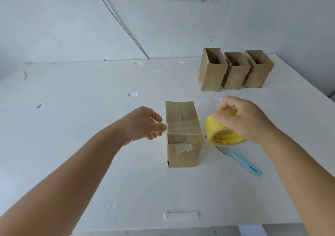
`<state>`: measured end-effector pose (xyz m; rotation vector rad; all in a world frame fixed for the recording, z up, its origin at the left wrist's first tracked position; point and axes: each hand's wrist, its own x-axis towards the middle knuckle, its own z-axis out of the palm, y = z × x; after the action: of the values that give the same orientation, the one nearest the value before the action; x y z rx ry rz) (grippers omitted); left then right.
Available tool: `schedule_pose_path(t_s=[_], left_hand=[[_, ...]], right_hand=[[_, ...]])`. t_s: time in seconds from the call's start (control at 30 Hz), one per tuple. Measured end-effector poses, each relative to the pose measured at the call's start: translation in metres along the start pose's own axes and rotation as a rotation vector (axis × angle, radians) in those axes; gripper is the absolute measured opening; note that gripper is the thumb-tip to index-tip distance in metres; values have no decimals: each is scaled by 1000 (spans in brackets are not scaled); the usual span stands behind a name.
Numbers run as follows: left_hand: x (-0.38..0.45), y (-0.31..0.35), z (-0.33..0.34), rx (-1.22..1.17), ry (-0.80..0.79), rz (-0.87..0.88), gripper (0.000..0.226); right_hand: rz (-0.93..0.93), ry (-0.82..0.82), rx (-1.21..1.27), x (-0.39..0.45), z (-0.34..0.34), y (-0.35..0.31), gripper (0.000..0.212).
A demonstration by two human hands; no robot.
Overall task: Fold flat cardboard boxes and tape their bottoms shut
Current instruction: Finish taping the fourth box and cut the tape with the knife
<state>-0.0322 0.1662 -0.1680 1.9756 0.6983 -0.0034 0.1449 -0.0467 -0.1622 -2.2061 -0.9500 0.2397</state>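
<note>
White tabletop (90,163) carried four cardboard boxes: three open ones (233,70) at back, one box (183,132) central, flaps up; left hand (145,125) pinched its clear tape strip (176,127), right hand (243,119) gripped one yellow roll (217,128)

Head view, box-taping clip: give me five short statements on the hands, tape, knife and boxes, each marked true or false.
1. The right hand grips the yellow tape roll. True.
2. The left hand holds the knife. False: the knife lies on the table, to the right of the box; the left hand pinches the end of the tape strip.
3. A strip of clear tape runs across the top of the near box. True.
4. Five open boxes stand at the back right. False: three open boxes stand there, in a row.
5. The near box lies flat and unfolded. False: it is folded up, with its flaps closed on top.
</note>
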Motion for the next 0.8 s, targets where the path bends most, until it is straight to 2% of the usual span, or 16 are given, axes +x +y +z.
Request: schedule_pose_path(t_s=[0.17, 0.63, 0.8], left_hand=[[3, -10, 9, -2, 8, 6, 22], [10, -27, 12, -24, 15, 65, 19], [15, -43, 22, -151, -22, 28, 16]], right_hand=[[31, -23, -99, -3, 5, 2, 18], [12, -36, -44, -7, 21, 16, 19], [33, -75, 51, -5, 27, 27, 19]])
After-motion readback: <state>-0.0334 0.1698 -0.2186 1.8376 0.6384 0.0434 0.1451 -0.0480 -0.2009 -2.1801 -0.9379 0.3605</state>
